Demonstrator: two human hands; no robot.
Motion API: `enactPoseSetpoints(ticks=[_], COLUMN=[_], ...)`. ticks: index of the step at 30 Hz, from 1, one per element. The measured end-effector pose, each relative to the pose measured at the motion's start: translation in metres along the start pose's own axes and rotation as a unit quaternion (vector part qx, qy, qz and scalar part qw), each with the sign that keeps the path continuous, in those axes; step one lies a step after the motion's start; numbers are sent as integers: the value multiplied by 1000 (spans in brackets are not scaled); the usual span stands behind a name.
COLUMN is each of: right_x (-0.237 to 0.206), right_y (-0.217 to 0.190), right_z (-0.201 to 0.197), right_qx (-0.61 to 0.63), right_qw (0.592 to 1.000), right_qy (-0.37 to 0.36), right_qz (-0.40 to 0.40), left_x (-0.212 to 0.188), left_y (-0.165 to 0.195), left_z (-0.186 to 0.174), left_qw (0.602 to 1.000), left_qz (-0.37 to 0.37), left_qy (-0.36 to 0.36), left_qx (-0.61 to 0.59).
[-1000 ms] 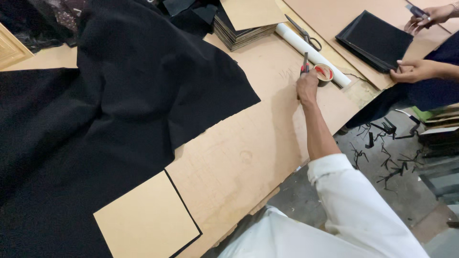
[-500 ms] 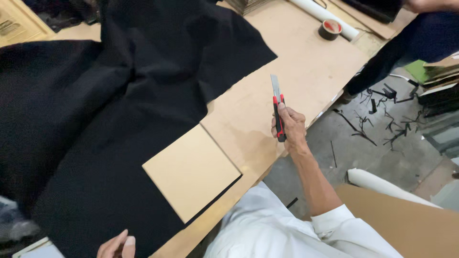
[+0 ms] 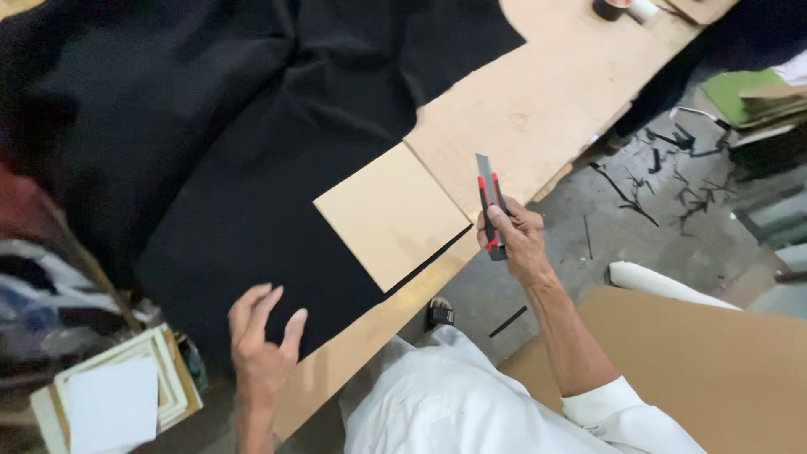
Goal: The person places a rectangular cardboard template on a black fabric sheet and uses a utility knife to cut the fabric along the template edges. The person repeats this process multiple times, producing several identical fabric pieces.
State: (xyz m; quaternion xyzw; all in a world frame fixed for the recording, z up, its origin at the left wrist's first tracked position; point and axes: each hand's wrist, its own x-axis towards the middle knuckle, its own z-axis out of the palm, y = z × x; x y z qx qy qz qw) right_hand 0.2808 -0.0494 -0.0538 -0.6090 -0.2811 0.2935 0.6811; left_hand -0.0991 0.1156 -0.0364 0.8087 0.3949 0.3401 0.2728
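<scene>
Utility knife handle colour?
Red and black, blade extended; utility knife in right hand, head view.

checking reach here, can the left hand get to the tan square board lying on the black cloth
Probably yes: the left hand hovers open and empty over the black cloth, with only flat cloth between it and the tan square board.
</scene>
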Motion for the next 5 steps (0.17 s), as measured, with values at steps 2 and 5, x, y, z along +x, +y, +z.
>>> enactPoseSetpoints(ticks=[2,5], right_x=[-2,-4], right_y=[0,2], right_z=[20,54], right_qx=[-18,-62], right_qw=[999,996], right_qy=[-30,-68], right_qz=[2,20], left_x=[17,50], left_y=[-1,-8], left_z=[2,1], left_qw=[999,989], left_qz=[35,80], left_qy=[-25,-94], left_qx=[32,76])
